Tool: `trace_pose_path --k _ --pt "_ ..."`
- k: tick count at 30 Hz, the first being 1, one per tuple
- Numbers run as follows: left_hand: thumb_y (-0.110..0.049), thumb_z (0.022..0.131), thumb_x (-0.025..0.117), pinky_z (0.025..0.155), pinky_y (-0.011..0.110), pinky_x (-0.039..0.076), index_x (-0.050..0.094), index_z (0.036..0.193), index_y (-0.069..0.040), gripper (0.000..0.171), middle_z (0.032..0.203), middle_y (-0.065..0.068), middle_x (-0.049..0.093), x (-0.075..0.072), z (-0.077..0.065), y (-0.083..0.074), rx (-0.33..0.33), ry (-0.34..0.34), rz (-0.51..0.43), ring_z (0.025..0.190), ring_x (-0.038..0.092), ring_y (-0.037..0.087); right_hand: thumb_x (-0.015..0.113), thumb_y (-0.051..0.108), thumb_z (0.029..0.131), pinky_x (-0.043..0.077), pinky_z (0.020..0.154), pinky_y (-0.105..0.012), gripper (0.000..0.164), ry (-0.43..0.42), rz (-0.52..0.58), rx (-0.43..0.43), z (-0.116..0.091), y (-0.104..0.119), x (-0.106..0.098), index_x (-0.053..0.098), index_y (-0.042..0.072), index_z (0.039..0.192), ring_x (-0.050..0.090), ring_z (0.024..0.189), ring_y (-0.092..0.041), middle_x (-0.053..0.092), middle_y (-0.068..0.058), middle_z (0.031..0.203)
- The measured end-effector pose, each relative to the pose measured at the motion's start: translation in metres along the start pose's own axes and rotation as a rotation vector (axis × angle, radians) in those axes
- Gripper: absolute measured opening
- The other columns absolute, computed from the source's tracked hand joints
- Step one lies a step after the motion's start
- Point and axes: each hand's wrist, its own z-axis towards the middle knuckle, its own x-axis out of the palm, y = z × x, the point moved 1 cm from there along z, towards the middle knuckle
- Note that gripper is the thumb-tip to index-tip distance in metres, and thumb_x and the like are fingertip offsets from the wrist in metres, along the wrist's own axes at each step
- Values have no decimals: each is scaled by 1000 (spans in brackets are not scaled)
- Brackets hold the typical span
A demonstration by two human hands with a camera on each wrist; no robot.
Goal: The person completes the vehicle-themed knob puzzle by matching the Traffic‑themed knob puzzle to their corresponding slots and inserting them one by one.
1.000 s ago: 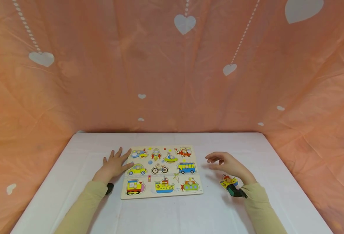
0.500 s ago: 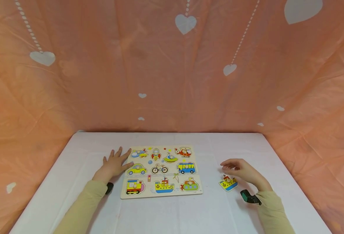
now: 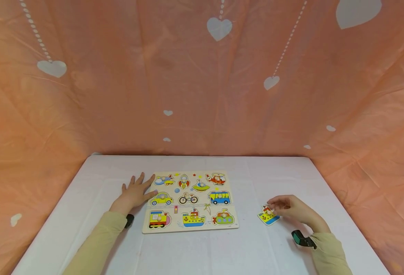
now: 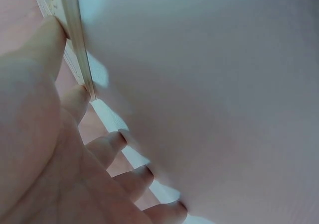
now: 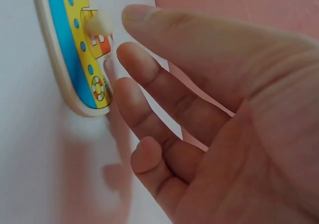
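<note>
A wooden peg puzzle board (image 3: 202,228) with vehicle pictures lies flat on the white table. My left hand (image 3: 131,196) spreads its fingers at the board's left side, thumb and index finger touching its edge (image 4: 77,40). To the right of the board lies a loose ship puzzle piece (image 3: 268,217), blue and yellow with a small round knob (image 5: 99,24). My right hand (image 3: 292,210) hovers over that piece with fingers bent. In the right wrist view, a gap shows between its thumb (image 5: 144,16) and fingers, and they look apart from the knob.
Knobbed pieces such as a bus (image 3: 219,197), a train (image 3: 158,219) and a submarine (image 3: 223,217) sit in the board. A ship picture (image 3: 193,219) shows in its bottom row. Behind the table (image 3: 188,254) hangs a pink curtain (image 3: 188,76) with white hearts.
My right hand has moved right and toward me, from beside the board to just over the ship piece. My left hand stays at the board's edge.
</note>
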Motion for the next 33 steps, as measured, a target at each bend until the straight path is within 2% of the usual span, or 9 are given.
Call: trace_pose_path --k 15,33 --pt "-49 92 56 100 76 3 28 151 -12 75 153 31 10 3 0 2 1 -5 16 134 2 60 74 8 83 48 64 -22 27 22 -25 -34 3 -1 5 68 0 108 58 79 -11 68 -10 96" --pt "-47 92 58 100 75 3 28 151 -12 75 153 30 11 1 -1 0 -6 -15 13 134 3 59 75 7 81 46 63 -20 18 23 -51 -22 9 -3 9 70 3 97 53 75 -7 64 -7 92"
